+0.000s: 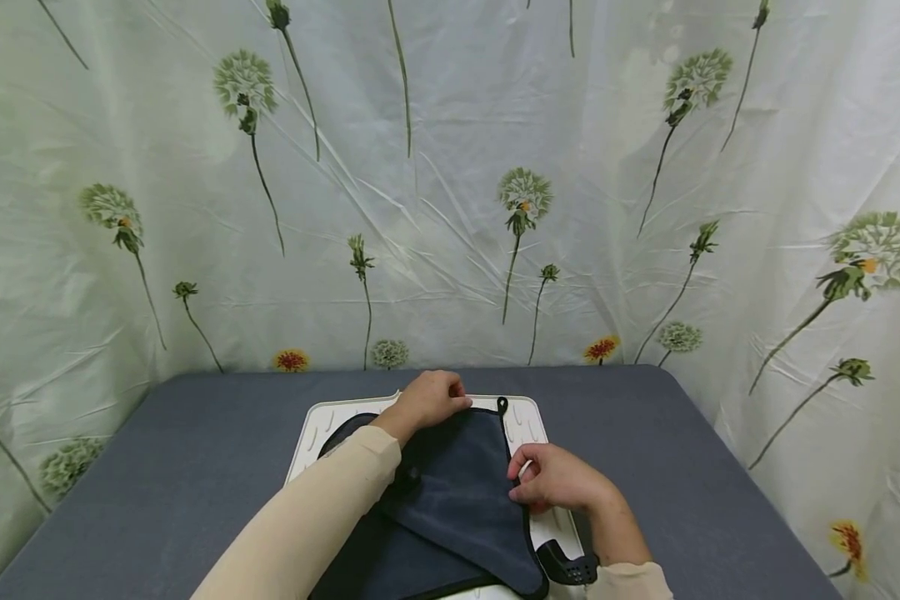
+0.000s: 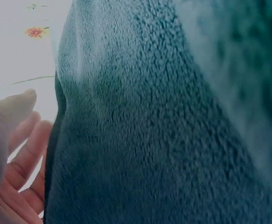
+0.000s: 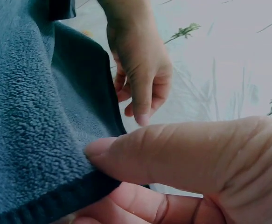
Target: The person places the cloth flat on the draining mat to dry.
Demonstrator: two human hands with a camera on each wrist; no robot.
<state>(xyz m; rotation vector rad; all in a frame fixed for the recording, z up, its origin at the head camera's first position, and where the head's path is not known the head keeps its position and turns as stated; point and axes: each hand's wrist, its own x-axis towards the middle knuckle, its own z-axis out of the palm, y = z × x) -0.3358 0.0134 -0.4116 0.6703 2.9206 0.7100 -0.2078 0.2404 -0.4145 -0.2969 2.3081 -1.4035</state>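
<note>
A dark blue-grey fleecy towel point(image 1: 468, 471) with black edging lies spread and partly folded over a white ridged board point(image 1: 523, 417). A small black hanging loop point(image 1: 502, 406) sticks out from its far right corner. My right hand point(image 1: 558, 479) pinches the towel's right edge between thumb and fingers, as the right wrist view shows. Near the far edge is my left hand point(image 1: 431, 398), reaching across the towel. In the left wrist view its thumb and fingers point(image 2: 26, 170) are apart, beside the black edging, with nothing gripped between them. My left forearm hides part of the towel.
The board rests on a table with a dark grey cover point(image 1: 217, 467). Behind and beside the table hangs a pale curtain point(image 1: 435, 208) printed with dandelions. A black band with a device point(image 1: 566, 564) sits on my right wrist, over the board's edge.
</note>
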